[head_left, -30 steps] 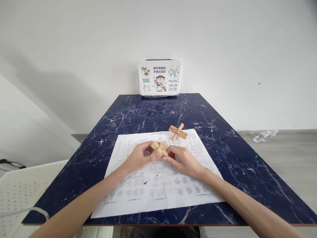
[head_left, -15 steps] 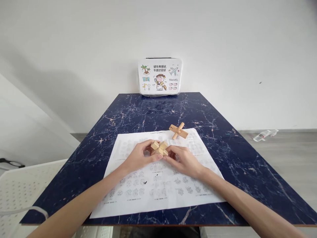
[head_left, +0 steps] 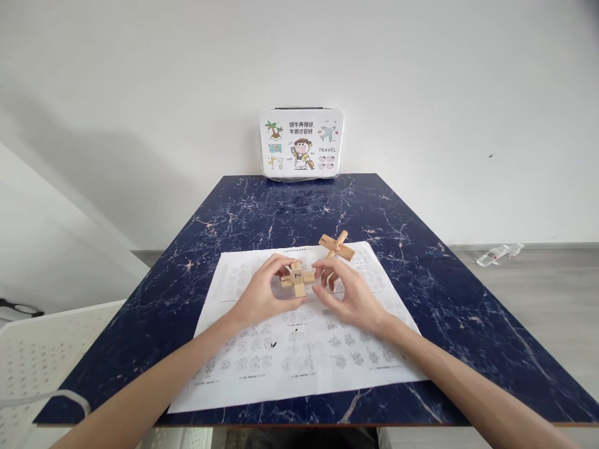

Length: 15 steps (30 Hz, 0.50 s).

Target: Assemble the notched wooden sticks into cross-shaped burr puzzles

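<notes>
My left hand (head_left: 262,293) is closed around a small wooden interlocking puzzle (head_left: 296,279), holding it upright just above a white printed sheet (head_left: 299,349). A dark letter shows on the puzzle's front face. My right hand (head_left: 346,293) sits right beside it, fingers curled, with the thumb and forefinger tip touching the puzzle's right end. A second wooden piece, a flat cross (head_left: 336,247), lies on the sheet's far edge, just beyond my right fingers.
The sheet lies on a dark blue marbled table (head_left: 421,280). A white illustrated box (head_left: 300,144) stands against the wall at the table's far edge. A white perforated surface (head_left: 32,355) is at the lower left. A plastic bottle (head_left: 496,254) lies on the floor to the right.
The puzzle has been turned upright and lifted slightly, now showing a lettered face. My right hand rose and loosened, from a flat grip to fingertips at the puzzle's side.
</notes>
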Each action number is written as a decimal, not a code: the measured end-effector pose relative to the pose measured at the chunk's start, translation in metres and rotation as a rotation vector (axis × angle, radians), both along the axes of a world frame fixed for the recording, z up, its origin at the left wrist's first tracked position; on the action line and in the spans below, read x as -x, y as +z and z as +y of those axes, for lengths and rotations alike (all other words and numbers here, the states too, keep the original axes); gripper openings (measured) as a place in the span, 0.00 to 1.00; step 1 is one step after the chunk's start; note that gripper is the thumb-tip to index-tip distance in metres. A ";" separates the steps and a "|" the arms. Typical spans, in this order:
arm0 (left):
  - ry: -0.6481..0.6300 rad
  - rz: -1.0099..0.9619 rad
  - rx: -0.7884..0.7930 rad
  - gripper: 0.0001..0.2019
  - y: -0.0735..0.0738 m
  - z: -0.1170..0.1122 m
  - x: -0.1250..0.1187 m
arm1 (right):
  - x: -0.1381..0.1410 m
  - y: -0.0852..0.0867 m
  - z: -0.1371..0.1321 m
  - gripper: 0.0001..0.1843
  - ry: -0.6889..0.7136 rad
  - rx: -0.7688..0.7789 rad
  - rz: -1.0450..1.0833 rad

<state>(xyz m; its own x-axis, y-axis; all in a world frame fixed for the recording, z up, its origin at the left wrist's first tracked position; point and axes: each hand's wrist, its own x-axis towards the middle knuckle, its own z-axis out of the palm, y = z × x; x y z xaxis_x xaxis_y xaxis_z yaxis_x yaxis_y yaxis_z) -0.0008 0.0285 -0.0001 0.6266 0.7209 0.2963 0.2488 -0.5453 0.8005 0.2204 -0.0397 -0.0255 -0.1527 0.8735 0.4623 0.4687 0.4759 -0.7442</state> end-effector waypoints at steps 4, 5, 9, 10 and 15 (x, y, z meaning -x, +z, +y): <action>-0.018 0.050 -0.021 0.27 -0.001 0.000 0.000 | 0.000 -0.001 0.001 0.11 -0.011 -0.017 -0.049; -0.017 0.057 -0.020 0.27 -0.001 0.000 0.001 | 0.000 -0.002 0.001 0.10 -0.016 -0.017 -0.056; -0.012 0.086 0.004 0.28 -0.001 0.001 0.001 | 0.001 -0.003 0.002 0.10 -0.006 0.028 -0.078; -0.011 0.092 0.011 0.28 -0.002 0.001 0.001 | 0.001 -0.003 0.002 0.09 0.001 0.046 -0.090; -0.005 0.140 0.034 0.28 -0.005 0.003 0.000 | -0.001 -0.003 0.003 0.08 0.004 0.083 -0.147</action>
<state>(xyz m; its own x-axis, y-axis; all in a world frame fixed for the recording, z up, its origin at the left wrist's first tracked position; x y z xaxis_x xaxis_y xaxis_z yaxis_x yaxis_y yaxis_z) -0.0010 0.0311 -0.0054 0.6635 0.7259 0.1813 0.3566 -0.5199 0.7763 0.2214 -0.0365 -0.0282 -0.2175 0.9069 0.3610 0.5737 0.4180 -0.7044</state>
